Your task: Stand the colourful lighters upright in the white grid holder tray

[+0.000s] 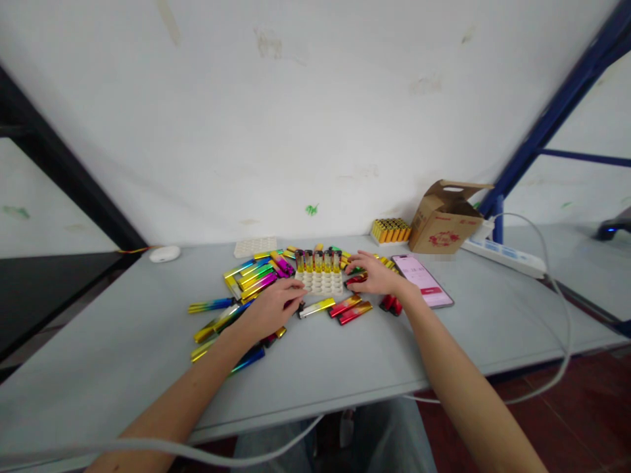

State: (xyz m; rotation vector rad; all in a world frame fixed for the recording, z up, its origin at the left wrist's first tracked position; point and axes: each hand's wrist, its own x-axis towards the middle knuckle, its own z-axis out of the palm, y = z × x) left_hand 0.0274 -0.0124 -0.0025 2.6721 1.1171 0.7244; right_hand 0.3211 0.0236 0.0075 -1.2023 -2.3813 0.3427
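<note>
A white tray with rows of round holes [323, 284] lies in the middle of the table, its back row filled with upright lighters [318, 261] with dark tops. My left hand [279, 303] is at the tray's left front corner, fingertips against its edge and thumb apart from them. To the right of the tray, my right hand [377, 272] has its thumb and fingers around a red lighter [355, 280], partly hidden by the fingers. Just in front of the tray lie a silver-yellow lighter [317, 307] and two red-orange lighters [355, 313].
Many shiny coloured lighters [256, 279] are heaped on the left. A second holed tray [255, 246] lies behind them. Back right are a full tray of yellow lighters [391, 231], an open cardboard box [444, 226], a phone [422, 281] and a power strip [507, 256]. A white cable [566, 328] hangs over the edge.
</note>
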